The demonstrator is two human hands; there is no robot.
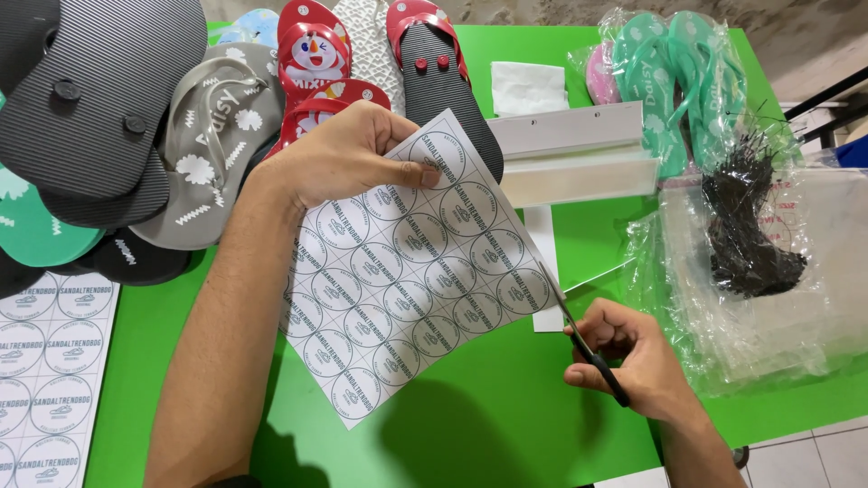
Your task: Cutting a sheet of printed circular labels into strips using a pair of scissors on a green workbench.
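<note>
Left hand (pixel 348 149) pinches the top edge of a white sheet of round labels (pixel 411 267), thumb on the printed face, fingers curled behind; grip closed on the sheet. The sheet hangs tilted above the green table (pixel 488 425), casting a shadow on it, and extends down and to the right from the left hand. Right hand (pixel 633 357) is closed around the black handles of a pair of scissors (pixel 579 339), fingers through the loops. The scissor blades point up-left and meet the sheet's right edge, near its lower right corner; how far the blades are parted cannot be told.

Outward: a second label sheet (pixel 50 380) lies flat at the table's left edge. A pile of flip-flops (pixel 136 117), grey, black, red and teal, sits top left. A white box (pixel 579 154) lies behind the held sheet. Bagged teal flip-flops (pixel 683 81) are top right, with a clear plastic bag of black fasteners (pixel 746 235) beside the right hand.
</note>
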